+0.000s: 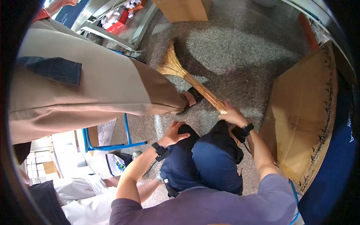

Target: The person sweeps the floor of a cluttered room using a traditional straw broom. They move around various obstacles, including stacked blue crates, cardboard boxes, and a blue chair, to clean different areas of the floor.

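Note:
A straw hand broom (198, 85) slants away from me over the speckled floor, its flared bristles at the far left end. My right hand (233, 114) is closed round the near end of its handle. On my dark-trousered knee rests my left hand (174, 135), fingers stretched out and holding nothing. Both wrists carry a black strapped device. Just left of the broom, close to its middle, is the dark shoe (190, 99) of a person in beige trousers.
A large cardboard box (300, 112) stands close on my right. Another cardboard box (183, 10) sits at the far side. The person's beige trouser leg (101, 82) fills the upper left. A blue metal frame (127, 131) and a second person in white shorts (84, 195) are at my left.

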The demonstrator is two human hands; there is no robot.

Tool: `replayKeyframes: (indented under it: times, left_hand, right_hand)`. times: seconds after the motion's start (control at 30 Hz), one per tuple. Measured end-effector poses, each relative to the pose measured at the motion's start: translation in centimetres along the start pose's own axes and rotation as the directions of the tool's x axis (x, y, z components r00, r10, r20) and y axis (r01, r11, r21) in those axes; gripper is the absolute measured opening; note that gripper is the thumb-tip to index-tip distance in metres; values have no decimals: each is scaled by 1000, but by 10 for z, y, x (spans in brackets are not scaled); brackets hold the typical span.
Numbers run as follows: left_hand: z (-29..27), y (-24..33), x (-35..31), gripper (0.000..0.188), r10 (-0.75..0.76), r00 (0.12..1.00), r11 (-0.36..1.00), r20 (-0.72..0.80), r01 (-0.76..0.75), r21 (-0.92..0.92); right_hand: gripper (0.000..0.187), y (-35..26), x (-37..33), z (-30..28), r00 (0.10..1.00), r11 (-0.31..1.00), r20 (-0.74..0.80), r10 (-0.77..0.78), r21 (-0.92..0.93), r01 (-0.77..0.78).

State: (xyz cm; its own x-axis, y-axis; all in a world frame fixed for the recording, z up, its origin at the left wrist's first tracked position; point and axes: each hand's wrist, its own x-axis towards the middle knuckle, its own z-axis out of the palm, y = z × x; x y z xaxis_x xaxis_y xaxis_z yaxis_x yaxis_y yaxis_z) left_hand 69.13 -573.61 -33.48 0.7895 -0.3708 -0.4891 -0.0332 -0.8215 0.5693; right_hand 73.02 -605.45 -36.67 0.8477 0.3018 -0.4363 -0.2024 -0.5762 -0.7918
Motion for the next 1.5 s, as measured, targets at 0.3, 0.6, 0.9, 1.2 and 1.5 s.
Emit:
replayKeyframes:
  times: [0.3,0.6,0.9,1.2,1.5]
  left_hand:
    - [-2,-5,-22,67,-47,995,999,-90,45,-31]
    - [9,7,-22,66,-37,995,998,-91,42,52]
    - [29,27,3,67,75,996,989,38,-79,125]
    - [59,68,41,72,262,951,936,168,-292,198]
    - [91,144,16,69,148,961,882,235,-236,408]
  right_hand:
    - [49,-56,130,-17,951,954,-185,-246,128,271]
    - [44,-151,299,17,991,976,-6,-135,-173,132]
    - [45,-68,160,-46,980,971,-197,36,240,13]
    - [48,-26,-195,-28,879,966,-401,257,85,-244]
    - [54,-30,-190,-43,851,883,-444,281,467,-49]
